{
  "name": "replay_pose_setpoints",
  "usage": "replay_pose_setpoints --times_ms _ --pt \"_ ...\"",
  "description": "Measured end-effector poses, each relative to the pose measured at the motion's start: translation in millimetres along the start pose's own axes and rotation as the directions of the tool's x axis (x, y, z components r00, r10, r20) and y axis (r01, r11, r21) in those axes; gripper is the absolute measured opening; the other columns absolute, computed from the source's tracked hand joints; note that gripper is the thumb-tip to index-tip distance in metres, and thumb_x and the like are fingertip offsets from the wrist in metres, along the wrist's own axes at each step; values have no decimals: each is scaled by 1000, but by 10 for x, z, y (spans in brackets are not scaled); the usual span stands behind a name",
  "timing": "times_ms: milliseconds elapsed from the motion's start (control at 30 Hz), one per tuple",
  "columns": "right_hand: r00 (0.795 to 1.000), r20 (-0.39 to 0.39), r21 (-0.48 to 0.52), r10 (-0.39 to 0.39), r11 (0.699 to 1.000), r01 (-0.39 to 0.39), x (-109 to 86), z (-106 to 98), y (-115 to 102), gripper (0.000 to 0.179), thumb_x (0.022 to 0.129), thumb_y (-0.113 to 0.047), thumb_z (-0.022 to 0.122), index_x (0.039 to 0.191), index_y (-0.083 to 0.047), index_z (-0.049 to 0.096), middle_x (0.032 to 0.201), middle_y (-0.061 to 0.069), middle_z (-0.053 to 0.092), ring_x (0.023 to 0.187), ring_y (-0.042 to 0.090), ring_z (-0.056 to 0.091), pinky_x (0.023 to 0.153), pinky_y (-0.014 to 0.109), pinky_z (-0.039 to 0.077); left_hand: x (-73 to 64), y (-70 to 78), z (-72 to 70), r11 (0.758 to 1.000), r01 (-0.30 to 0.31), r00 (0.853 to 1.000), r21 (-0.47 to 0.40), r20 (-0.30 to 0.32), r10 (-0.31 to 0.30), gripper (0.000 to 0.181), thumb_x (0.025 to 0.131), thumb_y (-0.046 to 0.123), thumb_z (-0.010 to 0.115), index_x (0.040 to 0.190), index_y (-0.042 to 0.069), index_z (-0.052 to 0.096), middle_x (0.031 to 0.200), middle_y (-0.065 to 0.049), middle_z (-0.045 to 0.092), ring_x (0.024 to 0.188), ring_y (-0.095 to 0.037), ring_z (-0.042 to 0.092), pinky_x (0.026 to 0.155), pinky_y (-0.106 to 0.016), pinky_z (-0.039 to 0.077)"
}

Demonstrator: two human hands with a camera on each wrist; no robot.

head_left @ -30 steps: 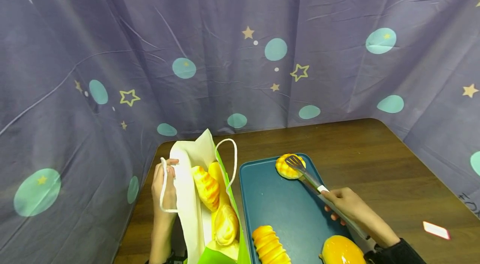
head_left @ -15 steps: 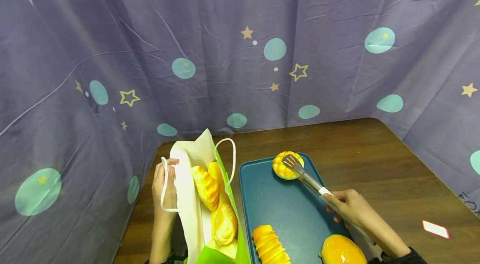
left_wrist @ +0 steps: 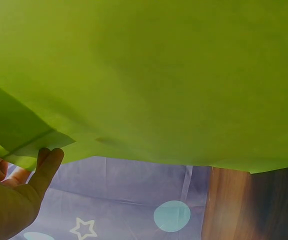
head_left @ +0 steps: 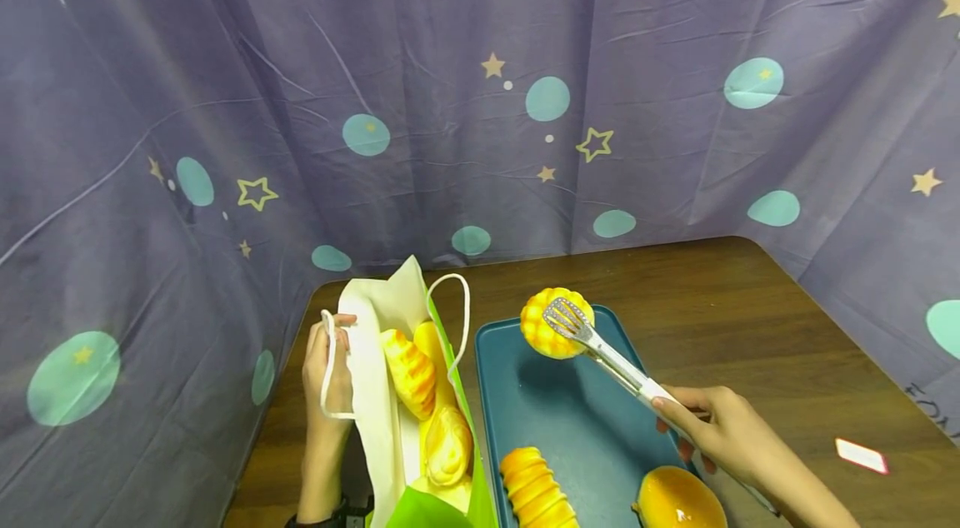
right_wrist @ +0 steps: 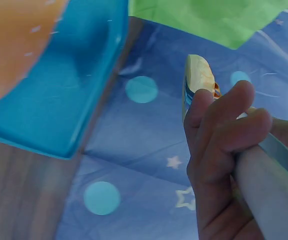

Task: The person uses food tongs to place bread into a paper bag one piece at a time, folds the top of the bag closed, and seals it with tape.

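My left hand (head_left: 327,378) grips the left rim of a green paper bag (head_left: 375,420) with a white inside and white rope handles. In the left wrist view its fingers (left_wrist: 45,172) lie against the green paper. Inside the bag are a croissant-like bread (head_left: 411,374) and a twisted roll (head_left: 448,449), with more yellow bread beside them. My right hand (head_left: 727,432) holds metal tongs (head_left: 618,366) by the handle. Their slotted ends clamp a round checkered bun (head_left: 536,328), raised above the back of the blue tray (head_left: 585,420). The right wrist view shows the bun (right_wrist: 200,74) beyond my fingers.
On the tray's near part lie a ridged bread roll (head_left: 536,490) and a glossy orange-yellow bun (head_left: 681,503). A small white card with a pink edge (head_left: 861,455) lies on the wooden table (head_left: 735,320) at the right. A patterned curtain (head_left: 435,112) hangs behind.
The checkered bun has risen off the tray in the tongs and shifted left toward the bag. My left hand and the bag stay in place.
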State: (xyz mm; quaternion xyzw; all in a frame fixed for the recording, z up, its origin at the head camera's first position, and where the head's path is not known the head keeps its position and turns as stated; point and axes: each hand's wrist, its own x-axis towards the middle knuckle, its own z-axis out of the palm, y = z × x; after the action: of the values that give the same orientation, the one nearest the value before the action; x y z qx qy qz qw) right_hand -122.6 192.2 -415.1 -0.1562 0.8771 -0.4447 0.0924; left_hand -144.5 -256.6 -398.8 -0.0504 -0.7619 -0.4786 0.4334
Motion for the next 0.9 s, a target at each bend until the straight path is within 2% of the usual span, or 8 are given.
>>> replay_pose_setpoints --times_ms 200,300,467,600,700,800,900 --pt "999 -42 -45 -20 999 18 -165 -62 -234 22 104 -29 56 90 -18 70 57 -7 58 44 9 49 40 29 44 6 20 -12 1000 8 1000 24 -2 -8 25 103 5 44 104 -11 64 96 -18 58 84 -3 44 75 -15 34" --pt "996 -39 -57 -85 995 83 -251 -94 -306 18 104 -23 56 92 -22 68 59 -10 57 44 6 47 40 27 42 8 27 -17 999 20 1000 25 0 -20 25 103 5 45 101 -11 64 97 -18 59 84 -3 44 74 -15 34" --pt "984 -5 -29 -180 983 180 -402 -139 -350 19 103 -11 57 115 -17 70 63 -13 56 45 2 45 41 24 41 14 18 -16 1000 27 1000 7 -3 -27 24 103 4 45 96 -11 62 101 -15 62 85 -2 45 76 -15 34" --pt "985 -14 -30 -173 985 172 -508 -152 -380 28 101 -9 60 127 -14 68 69 -14 60 48 2 47 38 24 37 21 22 -17 999 25 1000 -35 -12 -26 25 103 5 46 91 -12 59 102 -11 62 86 -3 46 78 -16 35" --pt "988 -52 -27 -148 989 147 -587 -158 -403 35 99 -7 61 133 -14 66 73 -12 63 50 6 49 36 23 35 20 34 -21 999 33 999 -30 -11 -33 25 103 4 46 88 -12 58 102 -14 62 86 -2 46 78 -15 35" --pt "974 -123 -17 -192 981 192 -663 -163 -412 43 97 0 61 137 -15 63 75 -10 65 51 7 52 36 21 33 14 35 -26 999 36 999 0 -9 -36 24 103 4 46 91 -11 60 101 -18 62 85 -2 45 76 -15 34" --pt "946 -176 -6 -270 962 274 -711 -158 -432 51 94 9 61 139 -14 61 74 -9 66 51 7 53 37 19 33 8 29 -29 999 29 1000 24 -9 -29 24 103 4 45 92 -11 60 102 -19 62 85 -2 45 75 -15 34"
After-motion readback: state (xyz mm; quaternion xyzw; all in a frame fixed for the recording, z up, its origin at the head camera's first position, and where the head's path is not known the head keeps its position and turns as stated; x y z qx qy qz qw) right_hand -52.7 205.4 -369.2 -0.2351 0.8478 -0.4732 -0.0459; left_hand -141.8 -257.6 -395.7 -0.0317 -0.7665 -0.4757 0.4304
